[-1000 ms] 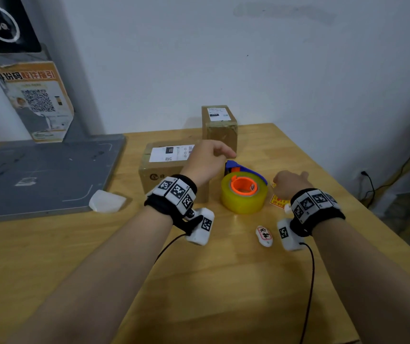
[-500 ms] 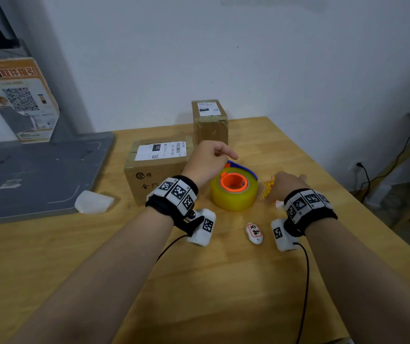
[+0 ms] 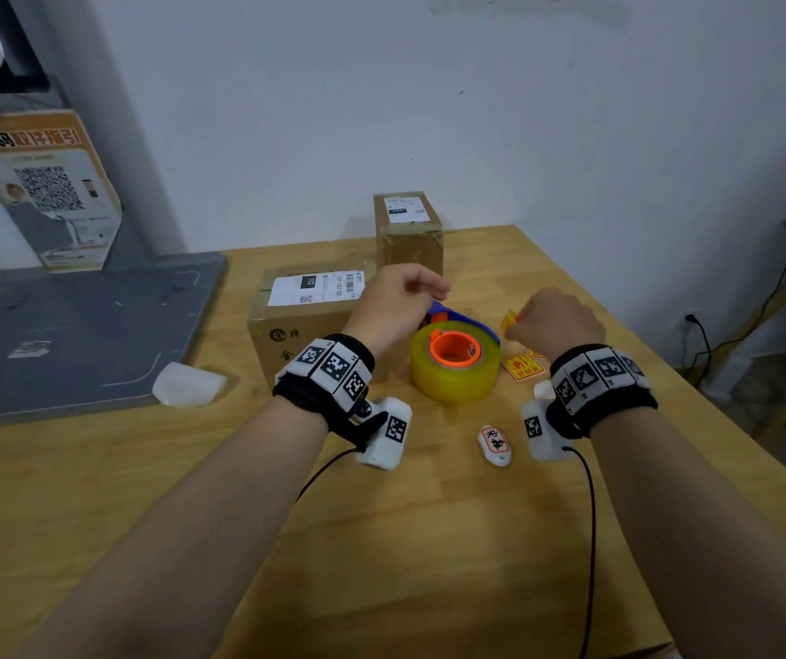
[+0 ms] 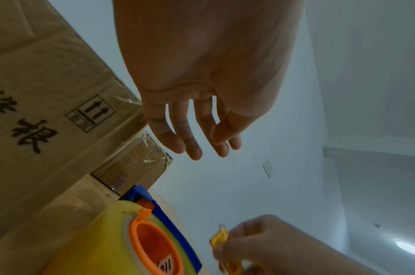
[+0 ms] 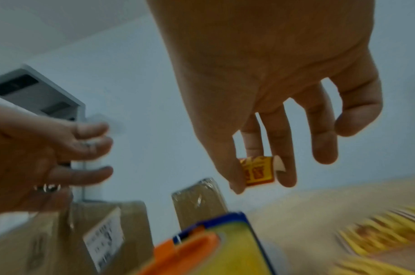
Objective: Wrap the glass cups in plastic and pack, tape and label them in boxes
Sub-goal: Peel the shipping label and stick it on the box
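Observation:
Two taped cardboard boxes stand on the wooden table: a larger box (image 3: 305, 321) with a white shipping label and a smaller box (image 3: 407, 233) behind it. A yellow tape roll on a blue-and-orange dispenser (image 3: 455, 366) lies in front of them. My right hand (image 3: 555, 321) pinches a small yellow-and-red sticker (image 5: 257, 172) between thumb and fingers, lifted above the table right of the dispenser. My left hand (image 3: 398, 297) hovers over the larger box's right end with fingers relaxed, holding nothing (image 4: 197, 134).
More yellow-red stickers (image 3: 522, 366) lie on the table by my right wrist. A small white tag with red print (image 3: 494, 443) lies nearer me. A crumpled plastic piece (image 3: 189, 385) sits beside a grey board (image 3: 63, 335) at left. The table's right edge (image 3: 667, 373) is close.
My right hand has risen from the sticker pile with one sticker pinched. The left hand stays near the larger box. The head view shifted slightly.

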`<state>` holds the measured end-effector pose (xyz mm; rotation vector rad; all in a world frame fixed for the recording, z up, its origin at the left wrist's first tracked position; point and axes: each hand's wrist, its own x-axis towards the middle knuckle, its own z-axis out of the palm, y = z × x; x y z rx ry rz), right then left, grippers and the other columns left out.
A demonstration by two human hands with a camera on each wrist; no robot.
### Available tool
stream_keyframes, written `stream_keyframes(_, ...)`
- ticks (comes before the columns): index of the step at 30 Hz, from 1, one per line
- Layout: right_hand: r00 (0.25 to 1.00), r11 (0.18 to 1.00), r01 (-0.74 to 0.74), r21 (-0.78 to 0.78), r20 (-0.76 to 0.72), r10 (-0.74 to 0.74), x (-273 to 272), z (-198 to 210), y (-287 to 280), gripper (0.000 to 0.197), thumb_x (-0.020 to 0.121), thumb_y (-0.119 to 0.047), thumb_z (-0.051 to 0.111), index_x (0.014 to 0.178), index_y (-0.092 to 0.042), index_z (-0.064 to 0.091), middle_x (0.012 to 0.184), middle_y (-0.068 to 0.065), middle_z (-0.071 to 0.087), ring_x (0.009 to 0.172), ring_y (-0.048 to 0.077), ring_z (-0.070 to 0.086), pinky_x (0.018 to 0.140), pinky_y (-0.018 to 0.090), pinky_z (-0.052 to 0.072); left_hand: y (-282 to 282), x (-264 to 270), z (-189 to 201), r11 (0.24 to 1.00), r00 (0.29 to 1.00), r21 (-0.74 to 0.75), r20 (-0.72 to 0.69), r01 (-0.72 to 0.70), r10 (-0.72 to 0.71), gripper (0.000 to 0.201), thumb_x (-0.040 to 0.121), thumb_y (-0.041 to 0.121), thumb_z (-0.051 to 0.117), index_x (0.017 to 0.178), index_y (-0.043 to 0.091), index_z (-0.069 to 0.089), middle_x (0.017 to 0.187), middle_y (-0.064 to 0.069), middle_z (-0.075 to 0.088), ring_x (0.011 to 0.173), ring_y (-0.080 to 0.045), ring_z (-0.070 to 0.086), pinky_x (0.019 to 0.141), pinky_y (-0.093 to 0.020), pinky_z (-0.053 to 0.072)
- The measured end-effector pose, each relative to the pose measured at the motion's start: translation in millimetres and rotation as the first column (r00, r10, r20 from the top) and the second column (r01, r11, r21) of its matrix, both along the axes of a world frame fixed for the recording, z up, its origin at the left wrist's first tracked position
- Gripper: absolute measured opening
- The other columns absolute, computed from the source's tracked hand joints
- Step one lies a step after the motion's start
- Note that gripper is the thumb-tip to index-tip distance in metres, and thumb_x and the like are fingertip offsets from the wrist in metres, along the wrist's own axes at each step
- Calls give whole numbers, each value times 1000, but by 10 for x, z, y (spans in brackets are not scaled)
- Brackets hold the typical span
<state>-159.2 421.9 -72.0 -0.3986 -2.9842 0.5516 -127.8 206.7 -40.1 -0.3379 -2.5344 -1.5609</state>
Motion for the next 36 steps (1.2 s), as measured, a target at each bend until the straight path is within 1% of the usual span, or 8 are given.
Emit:
stream_keyframes(6,970,941,-208,-267,-180,163,48,373,-465,28,73,-51,83,88,-33,69,93,-8,72,93,17,67,86,40,57,-192,-24,84,990,996,118,64,-72,65,17,102,19,59,114,25,70,104,8,71,90,-9,69,60,-21,48)
stream_keyframes(12,853,759,-510,-404,-355,383,169,480,-955,25,78,-37,87,98,-28,74,88,-15,71,84,-6,64,66,14,42,-554,52,101,984,994,138,33,-111,107,17,101,19,63,90,25,74,92,5,74,85,-12,72,62,-12,48)
stream_keyframes(18,772,663,-613,-429,-502,390,175,450,-1294,40,74,-35,91,109,-30,72,100,-14,70,80,-1,62,71,18,51,-929,207,42,949,982,269,-41,-165,182,13,99,10,65,94,8,76,82,2,75,69,0,70,56,-8,46)
stream_keyframes(21,748,641,-627,-443,-571,338,178,382,-1457,37,72,-35,92,103,-34,71,95,-10,69,67,1,53,66,22,47,-1053,239,-23,933,977,307,-29,-190,209,14,99,14,66,90,13,78,81,5,76,69,0,70,54,-11,45)
stream_keyframes(24,764,598,-612,-517,-580,281,141,285,-1555,46,72,-37,92,107,-39,62,99,-11,70,73,9,62,71,30,54,-1133,233,-101,915,977,349,6,-204,215,14,99,20,67,91,18,80,84,2,78,74,-7,68,54,-17,45)
stream_keyframes(27,756,572,-630,-525,-584,296,136,255,-1616,27,79,-31,89,90,-38,65,96,-12,69,79,15,69,69,25,55,-1177,239,-126,902,985,401,16,-161,169,16,100,20,65,104,14,80,93,0,79,79,-10,67,58,-20,47)
stream_keyframes(30,726,550,-664,-507,-614,310,108,253,-1674,19,83,-28,84,76,-41,73,96,-10,70,86,14,70,76,34,59,-1225,238,-167,871,996,483,54,-93,76,20,103,17,60,114,13,77,102,-5,77,84,-13,65,64,-24,48)
stream_keyframes(36,710,528,-684,-503,-626,324,116,261,-1675,14,84,-26,83,78,-37,77,90,-12,75,75,33,71,70,49,59,-1248,174,-240,829,992,551,127,-92,25,22,104,18,59,118,12,75,106,-3,76,86,-14,64,66,-26,46)
